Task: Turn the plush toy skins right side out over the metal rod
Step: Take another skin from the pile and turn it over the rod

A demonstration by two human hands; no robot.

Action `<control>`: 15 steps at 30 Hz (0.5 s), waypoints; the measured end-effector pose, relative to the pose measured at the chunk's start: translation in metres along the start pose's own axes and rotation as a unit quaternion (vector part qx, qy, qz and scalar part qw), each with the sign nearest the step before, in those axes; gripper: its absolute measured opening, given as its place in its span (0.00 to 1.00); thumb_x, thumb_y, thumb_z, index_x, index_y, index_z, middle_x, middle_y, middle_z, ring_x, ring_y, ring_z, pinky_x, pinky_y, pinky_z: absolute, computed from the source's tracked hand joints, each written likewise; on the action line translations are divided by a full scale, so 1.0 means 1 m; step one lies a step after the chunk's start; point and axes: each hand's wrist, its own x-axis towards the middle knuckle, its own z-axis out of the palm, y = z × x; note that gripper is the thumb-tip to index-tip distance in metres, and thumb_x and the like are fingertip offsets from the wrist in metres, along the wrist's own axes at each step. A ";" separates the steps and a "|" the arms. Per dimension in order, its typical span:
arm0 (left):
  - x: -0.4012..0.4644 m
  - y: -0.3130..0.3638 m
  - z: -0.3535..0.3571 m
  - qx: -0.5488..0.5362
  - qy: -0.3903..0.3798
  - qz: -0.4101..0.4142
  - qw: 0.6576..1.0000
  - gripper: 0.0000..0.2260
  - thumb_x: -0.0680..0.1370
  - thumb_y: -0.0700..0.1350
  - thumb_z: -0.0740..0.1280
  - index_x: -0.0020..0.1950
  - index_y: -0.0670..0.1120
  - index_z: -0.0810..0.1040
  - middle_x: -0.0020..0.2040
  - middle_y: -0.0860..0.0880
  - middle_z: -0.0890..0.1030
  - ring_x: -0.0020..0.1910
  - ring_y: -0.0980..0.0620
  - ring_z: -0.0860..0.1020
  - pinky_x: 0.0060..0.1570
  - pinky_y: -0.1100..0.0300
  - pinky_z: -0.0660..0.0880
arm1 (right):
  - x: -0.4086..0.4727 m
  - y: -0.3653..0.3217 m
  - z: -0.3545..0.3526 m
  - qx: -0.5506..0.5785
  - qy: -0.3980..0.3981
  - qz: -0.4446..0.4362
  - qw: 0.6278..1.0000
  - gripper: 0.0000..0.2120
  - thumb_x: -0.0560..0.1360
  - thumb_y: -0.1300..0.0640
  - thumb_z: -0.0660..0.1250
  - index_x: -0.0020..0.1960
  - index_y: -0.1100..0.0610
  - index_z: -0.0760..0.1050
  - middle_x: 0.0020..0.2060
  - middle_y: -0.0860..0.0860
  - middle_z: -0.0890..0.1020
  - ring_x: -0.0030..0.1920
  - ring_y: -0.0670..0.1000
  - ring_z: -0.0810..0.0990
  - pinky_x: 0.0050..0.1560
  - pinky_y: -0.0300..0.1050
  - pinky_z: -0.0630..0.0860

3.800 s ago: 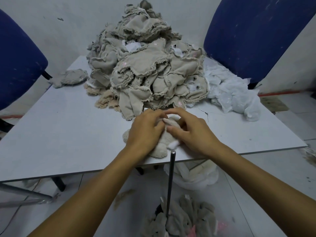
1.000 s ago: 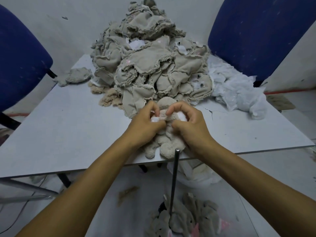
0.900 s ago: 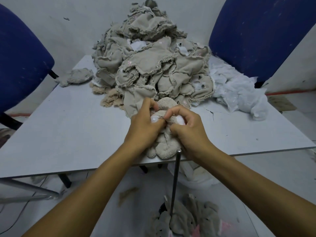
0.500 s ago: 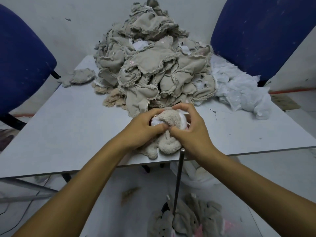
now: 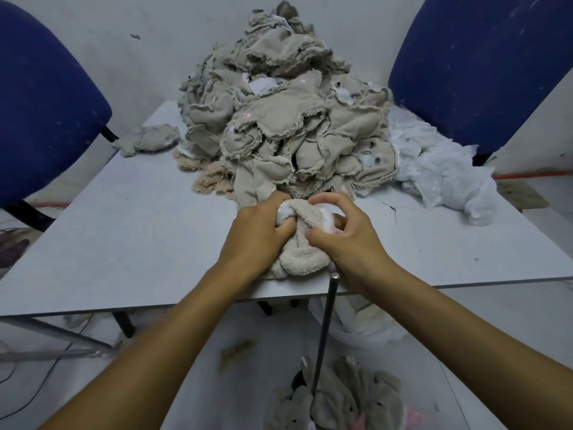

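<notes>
Item: 1 skin (image 5: 305, 243), half-turned, at near table (image 5: 124, 237) edge, above rod (image 5: 325, 327) tip. Left hand (image 5: 257, 237) and right hand (image 5: 350, 237): close together, both clamped on skin. Risk: skin misses rod; hard pulling likely tears seams.

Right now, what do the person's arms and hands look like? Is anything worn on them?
Both arms are bare from the picture's lower edge to the wrists: no sleeves, gloves, watch or bracelets show. The left hand and right hand are bare too, with no rings on the fingers that can be seen. The fingernails look short and unpainted.
</notes>
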 end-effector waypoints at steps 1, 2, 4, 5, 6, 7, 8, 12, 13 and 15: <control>0.002 0.002 0.000 -0.022 -0.034 -0.015 0.999 0.15 0.76 0.48 0.65 0.63 0.57 0.76 0.54 0.52 0.82 0.51 0.51 0.78 0.50 0.54 0.76 | 0.000 0.000 0.000 0.001 0.006 -0.003 1.000 0.21 0.71 0.73 0.68 0.57 0.52 0.76 0.47 0.64 0.83 0.42 0.58 0.80 0.46 0.65 0.79; 0.006 0.004 -0.002 -0.078 -0.081 -0.034 0.993 0.17 0.74 0.48 0.66 0.63 0.59 0.75 0.56 0.55 0.82 0.53 0.53 0.79 0.52 0.56 0.76 | 0.001 0.000 -0.001 0.000 0.014 -0.009 1.000 0.22 0.71 0.73 0.69 0.57 0.52 0.76 0.47 0.63 0.83 0.42 0.58 0.81 0.47 0.64 0.79; 0.012 0.005 -0.009 -0.235 -0.172 -0.075 0.954 0.22 0.70 0.51 0.67 0.64 0.60 0.75 0.58 0.58 0.81 0.56 0.57 0.79 0.56 0.60 0.75 | 0.001 0.001 -0.003 -0.008 0.027 -0.025 0.999 0.22 0.70 0.73 0.69 0.56 0.50 0.76 0.46 0.58 0.83 0.44 0.57 0.82 0.46 0.58 0.81; 0.014 0.004 -0.012 -0.294 -0.197 -0.098 0.930 0.23 0.70 0.51 0.67 0.66 0.59 0.75 0.59 0.56 0.82 0.55 0.57 0.79 0.55 0.60 0.75 | 0.001 0.001 -0.005 -0.011 0.030 -0.033 0.999 0.22 0.71 0.72 0.70 0.55 0.49 0.76 0.47 0.56 0.84 0.45 0.55 0.82 0.45 0.54 0.81; 0.014 0.003 -0.014 -0.333 -0.202 -0.110 0.914 0.22 0.71 0.50 0.67 0.66 0.58 0.76 0.57 0.53 0.82 0.49 0.56 0.80 0.49 0.61 0.76 | 0.000 0.000 -0.007 -0.011 0.031 -0.040 0.999 0.22 0.71 0.72 0.70 0.55 0.48 0.76 0.47 0.54 0.84 0.45 0.52 0.83 0.44 0.51 0.81; 0.014 0.002 -0.015 -0.339 -0.190 -0.108 0.915 0.19 0.73 0.47 0.67 0.64 0.58 0.78 0.53 0.50 0.83 0.41 0.56 0.79 0.39 0.63 0.75 | 0.000 0.000 -0.008 -0.011 0.030 -0.047 0.998 0.22 0.71 0.72 0.70 0.55 0.48 0.76 0.48 0.52 0.84 0.46 0.51 0.83 0.43 0.48 0.82; 0.012 0.004 -0.015 -0.328 -0.169 -0.101 0.924 0.17 0.75 0.43 0.68 0.61 0.58 0.79 0.48 0.47 0.82 0.33 0.56 0.76 0.31 0.64 0.72 | 0.000 -0.001 -0.009 -0.012 0.028 -0.052 0.998 0.22 0.70 0.72 0.69 0.55 0.48 0.76 0.48 0.51 0.83 0.47 0.51 0.83 0.43 0.48 0.82; 0.006 0.013 -0.006 -0.304 -0.020 -0.127 0.944 0.19 0.68 0.37 0.70 0.51 0.59 0.79 0.42 0.46 0.81 0.29 0.53 0.75 0.26 0.60 0.72 | -0.002 -0.006 -0.002 -0.053 0.040 -0.102 0.993 0.19 0.66 0.67 0.70 0.52 0.48 0.78 0.47 0.46 0.82 0.46 0.56 0.82 0.43 0.53 0.80; 0.005 0.014 -0.003 -0.266 0.027 -0.119 0.956 0.18 0.67 0.41 0.70 0.50 0.60 0.78 0.41 0.48 0.82 0.30 0.54 0.77 0.29 0.59 0.74 | -0.003 -0.008 0.001 -0.064 0.052 -0.114 0.990 0.19 0.65 0.65 0.69 0.50 0.47 0.78 0.46 0.44 0.81 0.45 0.57 0.81 0.41 0.51 0.79; 0.003 0.012 0.000 -0.192 0.078 -0.087 0.974 0.13 0.70 0.47 0.69 0.51 0.62 0.76 0.40 0.55 0.81 0.36 0.60 0.78 0.32 0.66 0.73 | -0.002 -0.013 0.005 -0.052 0.074 -0.125 0.988 0.18 0.65 0.64 0.69 0.50 0.46 0.78 0.45 0.44 0.81 0.43 0.55 0.79 0.40 0.47 0.77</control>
